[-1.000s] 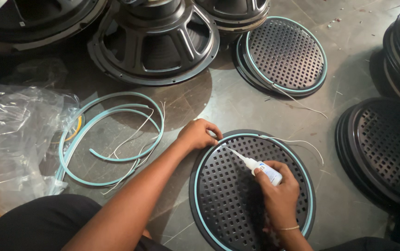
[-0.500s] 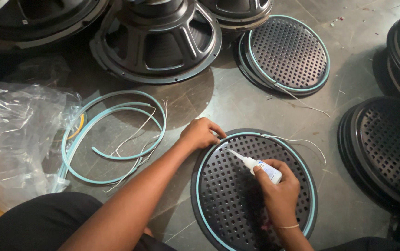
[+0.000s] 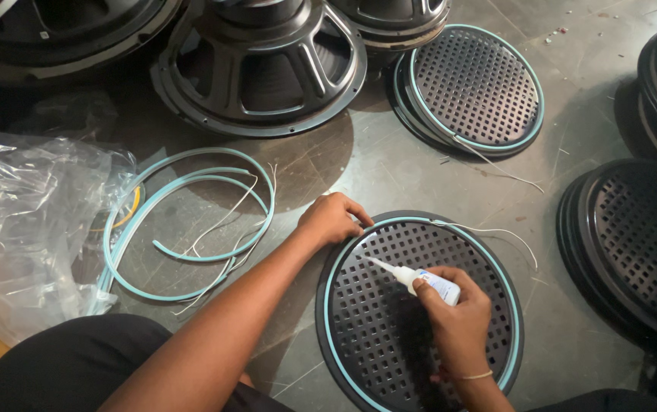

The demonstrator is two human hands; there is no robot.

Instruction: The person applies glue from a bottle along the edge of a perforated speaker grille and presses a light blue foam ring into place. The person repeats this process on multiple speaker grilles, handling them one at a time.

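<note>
At lower centre of the frame a round, perforated black metal speaker grille (image 3: 420, 305) lies flat, rimmed by a pale teal rubbery strip. The right hand (image 3: 458, 320) is wrapped around a small white glue bottle (image 3: 428, 281); the left hand (image 3: 332, 220), fingers curled, presses the strip at the grille's upper-left rim.

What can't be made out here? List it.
Head view only:
- Nozzle tip of the glue bottle: too small to tell whether it touches the grille.
- Grille's near rim: covered by the right hand and forearm.
- Trim under the left hand: fingers hide the grip.
- Contents of the plastic bag: crumpled film, cut by the left edge.
- Speaker frame: top cut off.
</note>
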